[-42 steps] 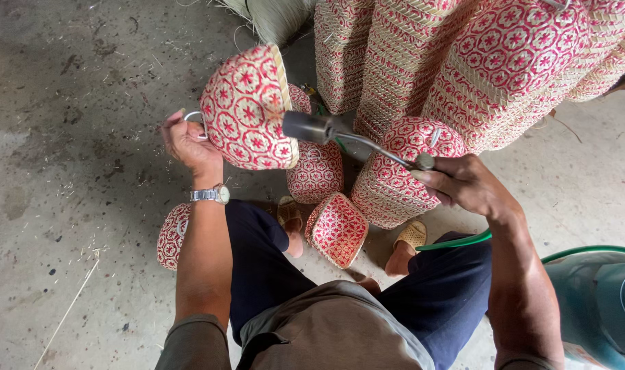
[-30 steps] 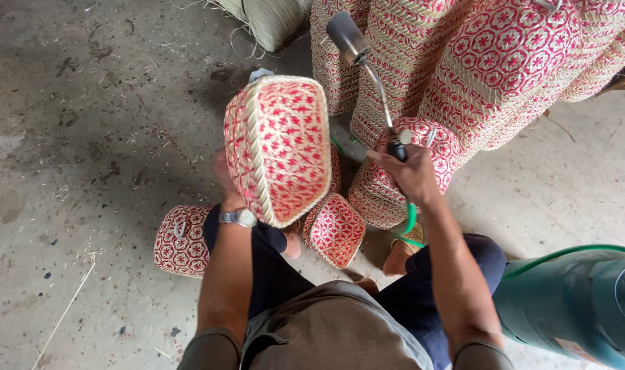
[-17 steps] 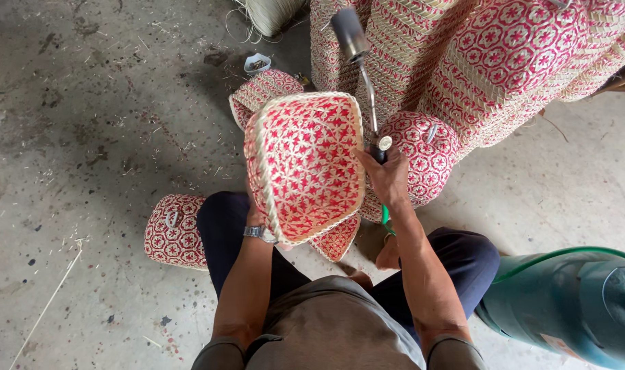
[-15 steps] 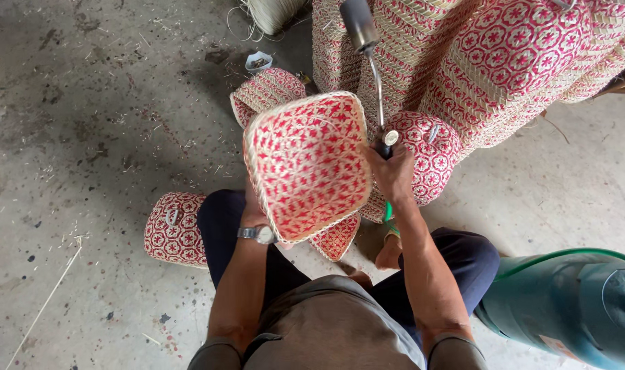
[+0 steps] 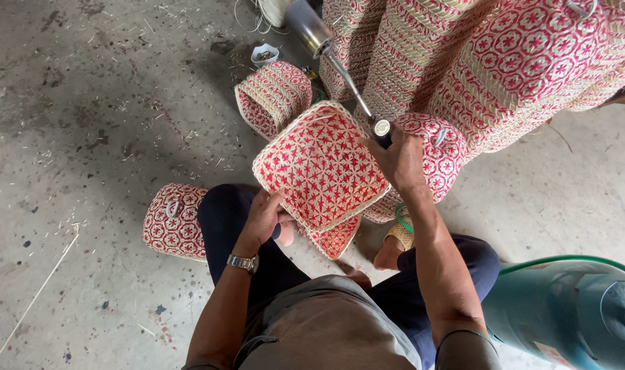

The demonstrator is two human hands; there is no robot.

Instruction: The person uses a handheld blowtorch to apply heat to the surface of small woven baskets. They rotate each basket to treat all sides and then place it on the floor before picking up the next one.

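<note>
A stained grey concrete floor (image 5: 86,103) strewn with straw bits. On it lie four small red-and-cream woven baskets, with a stack of tall ones (image 5: 490,62) behind and a teal gas cylinder (image 5: 566,308) at right. The left hand (image 5: 261,219) grips a fifth basket (image 5: 319,164) by its lower edge — its inside is empty — above the knees. The right hand (image 5: 398,157) is clenched round a metal torch (image 5: 340,62).

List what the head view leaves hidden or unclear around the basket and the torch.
- Left hand: its fingers go under the woven basket, so the grip is hidden.
- Torch: the nozzle tip is cut off by the top edge; no flame can be judged.
- Right hand: it covers the torch handle.
- Green cylinder: cut off by the right and bottom edges.
- Small basket: mostly hidden under the held basket.
</note>
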